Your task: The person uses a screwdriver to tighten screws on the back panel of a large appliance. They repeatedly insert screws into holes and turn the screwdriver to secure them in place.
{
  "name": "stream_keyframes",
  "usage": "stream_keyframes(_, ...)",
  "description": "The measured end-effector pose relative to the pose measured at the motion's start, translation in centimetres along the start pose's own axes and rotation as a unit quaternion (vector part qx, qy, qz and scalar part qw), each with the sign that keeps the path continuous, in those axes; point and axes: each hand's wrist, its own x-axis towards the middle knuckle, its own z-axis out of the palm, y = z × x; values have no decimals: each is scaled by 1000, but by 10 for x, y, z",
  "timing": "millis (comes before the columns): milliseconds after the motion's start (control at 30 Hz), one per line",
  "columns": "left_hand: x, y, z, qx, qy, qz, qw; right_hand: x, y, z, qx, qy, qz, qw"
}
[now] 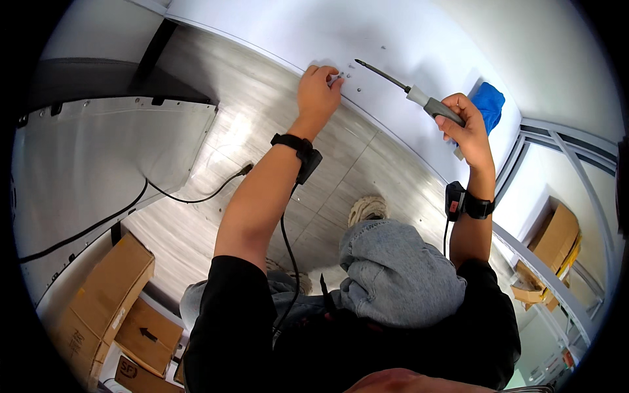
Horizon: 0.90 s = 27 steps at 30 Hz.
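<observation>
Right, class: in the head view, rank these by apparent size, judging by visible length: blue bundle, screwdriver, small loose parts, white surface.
1. White surface
2. Screwdriver
3. Blue bundle
4. Small loose parts, too alike to rank individually

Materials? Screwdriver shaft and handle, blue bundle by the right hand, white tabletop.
Screwdriver shaft: likely steel; thin, straight, dark finish.
Screwdriver handle: probably moulded plastic, maybe part rubber; matte-looking, two greys.
Blue bundle: cloth or thin plastic; crumpled folds, can't tell which.
White tabletop: coated board or painted metal; smooth, even, no visible grain, so left open.
</observation>
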Motion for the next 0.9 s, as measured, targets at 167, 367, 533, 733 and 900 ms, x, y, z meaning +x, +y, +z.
stream_keyframes(167, -3, -3, 3, -9, 21, 17, 1000, 1, -1, 3, -2, -5, -12, 1000)
stream_keyframes(367, -27, 6, -60, -576, -20, -322, 751, 3, -11, 41, -22, -74, -63, 995)
stream_keyframes(533, -62, -12, -126, -741, 16, -299, 600, 0, -25, 100, -22, -141, -77, 987)
stream_keyframes(733, -100, -31, -185, -752, 70, -273, 596, -11, -48, 157, -61, -154, -99, 981)
stream_keyframes(900, -123, -44, -208, -751, 97, -249, 604, -18, -61, 183, -87, -166, -125, 974)
